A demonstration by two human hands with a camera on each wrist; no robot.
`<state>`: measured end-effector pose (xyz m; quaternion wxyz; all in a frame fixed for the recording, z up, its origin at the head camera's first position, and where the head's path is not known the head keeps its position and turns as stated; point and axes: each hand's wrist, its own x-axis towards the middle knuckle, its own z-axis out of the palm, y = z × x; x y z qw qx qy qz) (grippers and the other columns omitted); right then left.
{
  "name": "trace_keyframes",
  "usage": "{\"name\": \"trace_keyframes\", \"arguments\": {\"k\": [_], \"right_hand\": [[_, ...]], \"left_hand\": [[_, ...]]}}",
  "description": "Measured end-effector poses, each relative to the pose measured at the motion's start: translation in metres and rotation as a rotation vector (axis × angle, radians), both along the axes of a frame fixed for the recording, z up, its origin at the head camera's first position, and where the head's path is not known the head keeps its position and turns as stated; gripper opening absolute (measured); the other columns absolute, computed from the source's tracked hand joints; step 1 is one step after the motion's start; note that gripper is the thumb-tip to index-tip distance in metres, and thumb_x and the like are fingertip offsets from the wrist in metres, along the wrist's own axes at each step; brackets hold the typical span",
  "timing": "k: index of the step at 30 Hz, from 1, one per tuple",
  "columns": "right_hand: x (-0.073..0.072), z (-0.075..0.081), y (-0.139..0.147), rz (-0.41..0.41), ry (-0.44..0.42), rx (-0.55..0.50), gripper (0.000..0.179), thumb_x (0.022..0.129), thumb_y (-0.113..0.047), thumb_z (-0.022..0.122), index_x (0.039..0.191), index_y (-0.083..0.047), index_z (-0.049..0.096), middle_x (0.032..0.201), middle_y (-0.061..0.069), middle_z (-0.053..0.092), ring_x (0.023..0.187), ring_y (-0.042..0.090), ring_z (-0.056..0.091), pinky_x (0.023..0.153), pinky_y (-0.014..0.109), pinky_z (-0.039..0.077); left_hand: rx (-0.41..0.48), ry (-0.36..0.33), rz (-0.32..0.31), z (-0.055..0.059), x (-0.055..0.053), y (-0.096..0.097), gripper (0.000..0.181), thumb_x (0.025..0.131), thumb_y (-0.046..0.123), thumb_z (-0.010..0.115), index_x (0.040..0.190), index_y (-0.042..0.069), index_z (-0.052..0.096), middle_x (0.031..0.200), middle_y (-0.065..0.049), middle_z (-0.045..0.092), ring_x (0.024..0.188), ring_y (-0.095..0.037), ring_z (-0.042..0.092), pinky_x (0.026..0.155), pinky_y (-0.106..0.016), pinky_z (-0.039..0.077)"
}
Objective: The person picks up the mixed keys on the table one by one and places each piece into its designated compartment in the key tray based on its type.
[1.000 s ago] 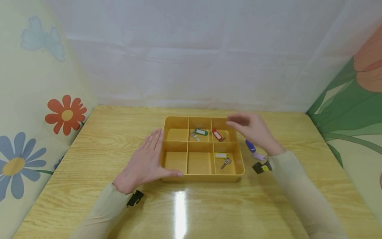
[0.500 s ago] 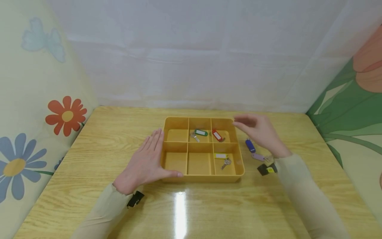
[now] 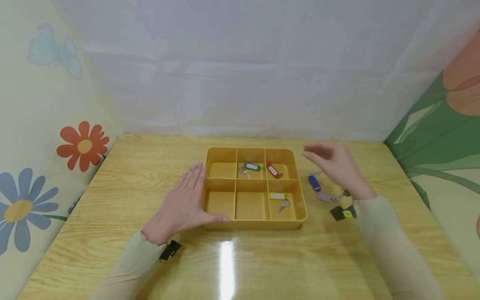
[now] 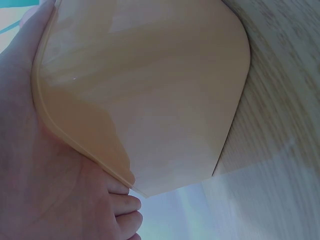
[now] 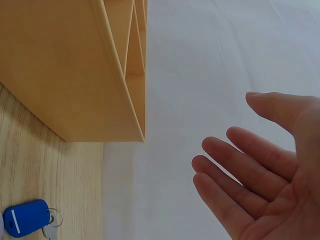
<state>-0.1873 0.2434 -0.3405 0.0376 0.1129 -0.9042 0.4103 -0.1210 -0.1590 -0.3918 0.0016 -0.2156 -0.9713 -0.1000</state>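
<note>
A yellow box [image 3: 253, 224] divided into compartments stands on the table. My left hand [image 3: 180, 204] lies along its left side with straight fingers, thumb over the front rim. In the right wrist view my right hand [image 5: 255, 185] holds nothing, its fingers relaxed and apart from the thumb; in the head view it hovers right of the box's back corner. Keys with tags lie inside: a green tag [image 3: 253, 166] at back middle, a red tag [image 3: 273, 170] at back right, a yellow tag [image 3: 277, 196] at front right. Right of the box lie a blue key tag [image 3: 314, 183] and a lilac key tag [image 3: 324, 197].
The wooden table [image 3: 262, 262] meets a white cloth backdrop [image 3: 243, 83] behind the box. Painted panels with flowers flank both sides. A small black wrist-camera piece [image 3: 343, 213] shows by the right sleeve, another black piece [image 3: 170, 250] by the left sleeve.
My right hand has moved to the right, away from the box's back right corner, and more of the blue tag's key shows. My left hand and the box have stayed in place.
</note>
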Motion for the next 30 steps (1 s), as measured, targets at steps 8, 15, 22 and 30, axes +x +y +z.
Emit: {"name": "trace_keyframes", "arguments": {"k": [8,15,22,30], "right_hand": [[0.003,0.003,0.011,-0.031,-0.012,0.002,0.055,0.096,-0.053,0.065,0.132,-0.011,0.068,0.127,0.009,0.069,0.112,0.027,0.066,0.098,0.049,0.053],[0.006,0.006,0.020,-0.064,-0.020,0.006,0.055,0.096,-0.054,0.065,0.132,-0.012,0.067,0.127,0.008,0.069,0.112,0.026,0.065,0.098,0.049,0.053],[0.009,0.010,0.029,-0.092,-0.037,0.016,0.058,0.097,-0.056,0.063,0.135,-0.012,0.065,0.129,0.009,0.067,0.115,0.027,0.063,0.100,0.052,0.051],[0.010,0.009,0.039,-0.110,-0.018,0.025,0.057,0.097,-0.055,0.063,0.134,-0.012,0.066,0.130,0.009,0.067,0.115,0.027,0.063,0.100,0.051,0.050]], "left_hand": [[-0.004,0.004,-0.001,-0.001,0.000,0.000,0.148,0.066,0.100,0.045,0.160,-0.003,-0.003,0.166,-0.021,-0.005,0.154,-0.035,0.002,0.124,-0.047,0.007],[-0.006,0.010,-0.002,-0.001,0.000,0.000,0.148,0.066,0.100,0.045,0.160,-0.003,-0.005,0.166,-0.021,-0.005,0.154,-0.036,0.003,0.124,-0.047,0.007],[0.001,0.001,0.000,-0.002,0.000,-0.001,0.149,0.066,0.100,0.046,0.160,-0.005,0.000,0.166,-0.020,-0.006,0.154,-0.034,0.000,0.124,-0.047,0.007],[-0.001,-0.007,0.001,-0.002,0.000,-0.001,0.148,0.066,0.100,0.045,0.160,-0.004,-0.003,0.166,-0.019,-0.008,0.153,-0.032,-0.003,0.124,-0.046,0.006]]}}
